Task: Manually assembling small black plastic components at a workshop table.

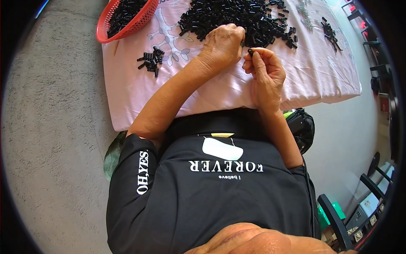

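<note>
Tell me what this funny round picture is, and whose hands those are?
A person wears a camera on the head, looking down, so the edges bend round. There is no machine. The left hand rests at a big pile of small black tubes on a table with a pink cloth. The right hand pinches one small black piece in its fingertips. A red basket holds more tubes, and a small heap lies beside it.
</note>
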